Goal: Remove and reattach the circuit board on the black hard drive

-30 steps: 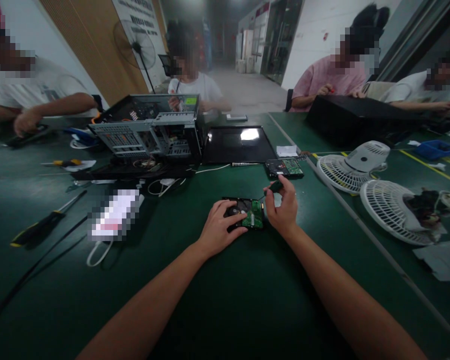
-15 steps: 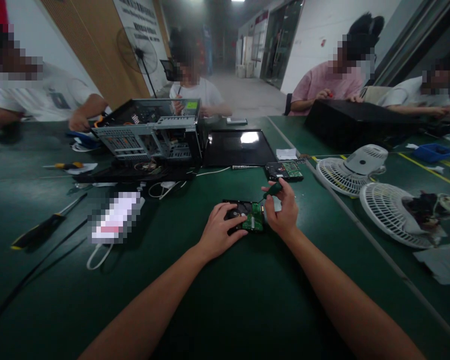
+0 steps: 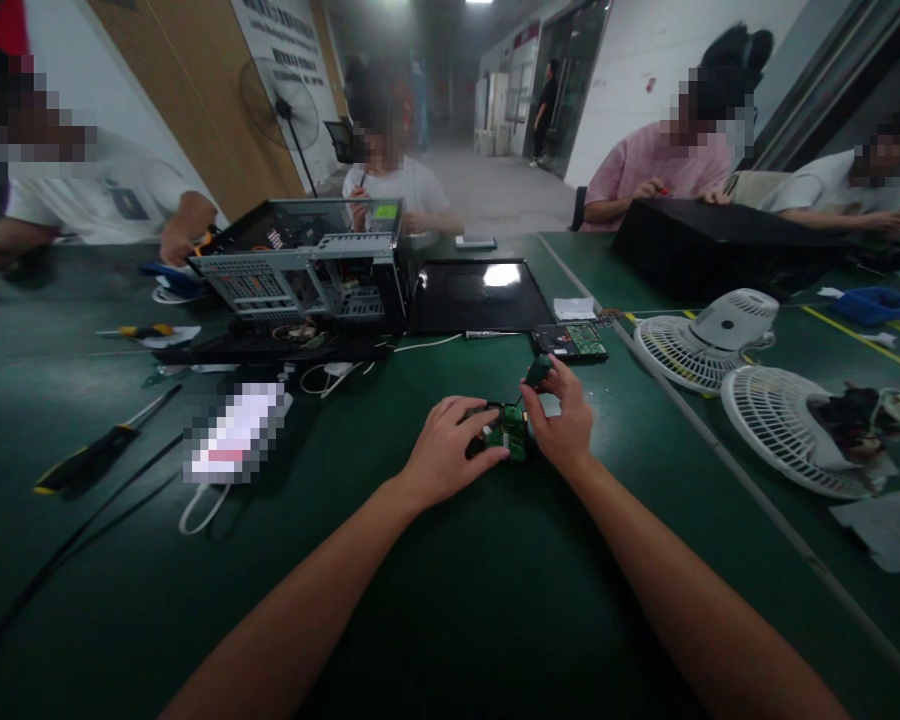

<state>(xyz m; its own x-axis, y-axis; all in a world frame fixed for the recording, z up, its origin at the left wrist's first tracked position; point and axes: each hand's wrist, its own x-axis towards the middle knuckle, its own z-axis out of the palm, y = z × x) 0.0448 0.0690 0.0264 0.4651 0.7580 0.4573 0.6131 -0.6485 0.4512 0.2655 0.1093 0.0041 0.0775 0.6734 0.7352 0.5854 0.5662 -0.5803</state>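
Observation:
A hard drive point(image 3: 508, 441) lies on the green table with its circuit board facing up. My left hand point(image 3: 448, 450) grips it from the left, thumb along the near side and fingers over the top, hiding its left part. In my right hand point(image 3: 568, 420) is a screwdriver point(image 3: 538, 371) with a dark green handle, pinched between thumb and fingers. Its thin shaft points down to the drive's far right corner; the tip is too small to make out. Beyond my right hand rests a second hard drive point(image 3: 571, 342), also board side up.
An opened computer case point(image 3: 300, 280) stands at the back left, beside a black flat panel point(image 3: 481, 297). A large screwdriver point(image 3: 109, 447) and a blurred phone point(image 3: 238, 430) lie to the left. White fan parts point(image 3: 772, 425) are on the right. Several people sit around the table.
My right hand has tipped the screwdriver handle leftward and more upright. My left hand has slid slightly right, covering more of the hard drive. A standing person now shows by the far doorway.

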